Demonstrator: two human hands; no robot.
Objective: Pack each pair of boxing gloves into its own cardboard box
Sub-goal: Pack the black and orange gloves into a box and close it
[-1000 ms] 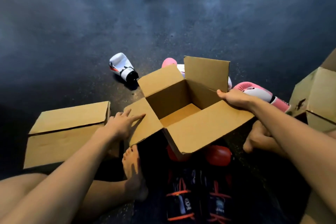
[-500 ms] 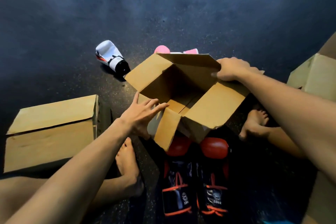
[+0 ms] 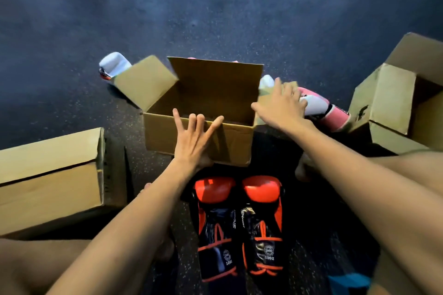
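While the left hand [image 3: 193, 141] presses the box [image 3: 158, 134], gloves [image 3: 215, 190] lie nearer.

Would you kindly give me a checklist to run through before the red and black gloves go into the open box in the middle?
1. Open box upright, mouth up: ok.
2. Flaps clear of the mouth: ok; far flap stands up, left flap leans outward.
3. Box bottom empty: cannot tell, the near wall hides it.
4. Red and black gloves paired, side by side before the box: ok.
5. Hands free: ok; left hand lies flat on the near wall, right hand reaches over the box's right side, neither holding anything.
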